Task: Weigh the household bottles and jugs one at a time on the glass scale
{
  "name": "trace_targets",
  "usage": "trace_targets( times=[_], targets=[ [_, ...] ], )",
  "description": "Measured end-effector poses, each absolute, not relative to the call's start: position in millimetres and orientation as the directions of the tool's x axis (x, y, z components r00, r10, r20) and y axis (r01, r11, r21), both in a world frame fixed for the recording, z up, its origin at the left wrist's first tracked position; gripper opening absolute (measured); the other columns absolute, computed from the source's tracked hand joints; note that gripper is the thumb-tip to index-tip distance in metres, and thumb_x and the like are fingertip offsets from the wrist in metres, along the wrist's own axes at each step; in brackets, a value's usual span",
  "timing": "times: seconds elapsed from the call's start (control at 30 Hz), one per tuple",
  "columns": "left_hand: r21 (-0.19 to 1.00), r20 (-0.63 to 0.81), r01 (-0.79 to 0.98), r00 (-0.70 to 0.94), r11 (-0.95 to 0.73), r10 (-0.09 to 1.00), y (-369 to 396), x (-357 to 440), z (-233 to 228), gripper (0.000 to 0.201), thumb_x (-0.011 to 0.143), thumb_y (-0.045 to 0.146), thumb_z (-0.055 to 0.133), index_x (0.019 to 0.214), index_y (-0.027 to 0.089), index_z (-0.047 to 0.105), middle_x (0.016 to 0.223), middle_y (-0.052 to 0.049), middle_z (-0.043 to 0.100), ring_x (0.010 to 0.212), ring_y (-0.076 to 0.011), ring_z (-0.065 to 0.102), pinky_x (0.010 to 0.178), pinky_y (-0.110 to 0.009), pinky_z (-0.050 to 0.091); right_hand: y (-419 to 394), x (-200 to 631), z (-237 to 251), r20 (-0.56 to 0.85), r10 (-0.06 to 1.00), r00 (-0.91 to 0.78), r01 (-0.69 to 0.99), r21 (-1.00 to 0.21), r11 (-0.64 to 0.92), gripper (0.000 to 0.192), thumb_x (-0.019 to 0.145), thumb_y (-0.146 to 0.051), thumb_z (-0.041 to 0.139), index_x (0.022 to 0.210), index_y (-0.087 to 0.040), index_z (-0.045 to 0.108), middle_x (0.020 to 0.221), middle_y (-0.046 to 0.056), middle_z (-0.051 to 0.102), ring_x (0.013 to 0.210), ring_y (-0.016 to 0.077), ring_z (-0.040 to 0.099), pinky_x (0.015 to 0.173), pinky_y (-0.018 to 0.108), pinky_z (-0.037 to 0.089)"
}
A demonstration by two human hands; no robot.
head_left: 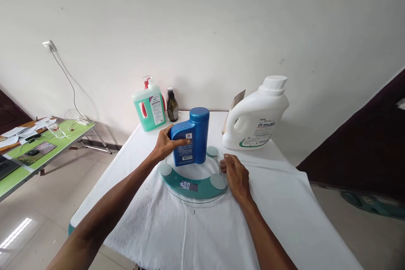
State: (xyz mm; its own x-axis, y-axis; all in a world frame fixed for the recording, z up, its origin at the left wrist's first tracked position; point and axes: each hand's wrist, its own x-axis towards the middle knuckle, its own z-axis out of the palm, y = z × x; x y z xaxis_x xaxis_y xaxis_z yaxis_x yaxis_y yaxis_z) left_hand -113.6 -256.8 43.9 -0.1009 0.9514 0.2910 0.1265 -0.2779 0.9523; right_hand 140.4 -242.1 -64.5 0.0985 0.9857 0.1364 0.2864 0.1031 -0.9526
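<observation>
My left hand grips a blue plastic bottle at its handle side, thumb across the label. The bottle stands upright over the round glass scale; whether its base touches the glass I cannot tell. On the scale's teal front band, the lit display appears to read 0.0. My right hand rests at the scale's right edge with its fingers curled in, and nothing shows in them.
A green-filled bottle, partly hiding a red-topped one, and a dark brown bottle stand at the back left. Behind right is a large white detergent jug before a cardboard piece. White cloth covers the table. A green table holds papers.
</observation>
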Motion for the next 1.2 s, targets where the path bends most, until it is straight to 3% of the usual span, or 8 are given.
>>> trace_targets(
  times=[0.17, 0.3, 0.4, 0.5, 0.67, 1.2],
  targets=[
    [0.949, 0.272, 0.176, -0.032, -0.262, 0.962, -261.2, -117.8, 47.2, 0.055, 0.062, 0.045, 0.102, 0.101, 0.017, 0.074, 0.098, -0.007, 0.079, 0.089, -0.0267, 0.075, 0.082, -0.039, 0.062, -240.4, 140.0, -65.7, 0.13, 0.986, 0.103, 0.282, -0.955, 0.096, 0.072, 0.086, -0.093, 0.043, 0.097, -0.025, 0.065, 0.083, 0.009, 0.077, 0.071, 0.0256, 0.07, 0.076, 0.041, 0.057],
    [0.948, 0.278, 0.156, 0.019, -0.277, 0.961, -261.1, -128.8, 42.1, 0.066, 0.067, 0.059, 0.098, 0.115, 0.018, 0.077, 0.112, -0.011, 0.081, 0.106, -0.0335, 0.076, 0.091, -0.043, 0.062, -241.4, 139.6, -63.8, 0.115, 0.988, 0.108, 0.287, -0.955, 0.079, 0.067, 0.087, -0.088, 0.044, 0.097, -0.025, 0.065, 0.084, 0.01, 0.077, 0.072, 0.0264, 0.07, 0.076, 0.041, 0.057],
    [0.958, 0.284, 0.062, -0.025, -0.282, 0.959, -253.6, -146.1, 24.8, 0.074, 0.082, 0.079, 0.077, 0.123, 0.017, 0.078, 0.124, -0.015, 0.081, 0.121, -0.0365, 0.074, 0.104, -0.047, 0.058, -241.5, 139.6, -63.2, 0.114, 0.988, 0.106, 0.301, -0.95, 0.078, 0.064, 0.088, -0.085, 0.044, 0.097, -0.025, 0.065, 0.087, 0.011, 0.077, 0.073, 0.0263, 0.07, 0.075, 0.04, 0.057],
    [0.98, 0.188, -0.037, -0.18, -0.198, 0.966, -242.6, -163.4, -5.0, 0.085, 0.088, 0.089, 0.057, 0.12, 0.013, 0.079, 0.131, -0.02, 0.079, 0.13, -0.037, 0.071, 0.116, -0.053, 0.051, -240.3, 140.0, -65.0, 0.117, 0.987, 0.114, 0.319, -0.945, 0.075, 0.063, 0.089, -0.084, 0.043, 0.096, -0.025, 0.065, 0.089, 0.011, 0.078, 0.071, 0.0254, 0.069, 0.072, 0.039, 0.057],
    [0.981, 0.109, -0.1, -0.415, -0.164, 0.903, -232.3, -175.6, -53.5, 0.083, 0.087, 0.088, 0.057, 0.116, 0.013, 0.078, 0.139, -0.023, 0.075, 0.137, -0.0372, 0.068, 0.123, -0.056, 0.046, -236.8, 140.9, -70.6, 0.118, 0.986, 0.12, 0.335, -0.939, 0.072, 0.063, 0.09, -0.082, 0.043, 0.098, -0.024, 0.066, 0.092, 0.011, 0.079, 0.071, 0.0246, 0.07, 0.072, 0.039, 0.057],
    [0.981, 0.192, 0.034, -0.277, -0.19, 0.942, -236.4, -174.1, -67.2, 0.078, 0.095, 0.084, 0.052, 0.109, 0.013, 0.08, 0.124, -0.019, 0.081, 0.126, -0.0338, 0.073, 0.118, -0.052, 0.051, -235.8, 139.0, -70.3, 0.073, 0.986, 0.153, 0.348, -0.937, 0.015, 0.064, 0.089, -0.082, 0.046, 0.104, -0.023, 0.067, 0.094, 0.011, 0.079, 0.072, 0.0253, 0.071, 0.072, 0.039, 0.058]
  ],
)
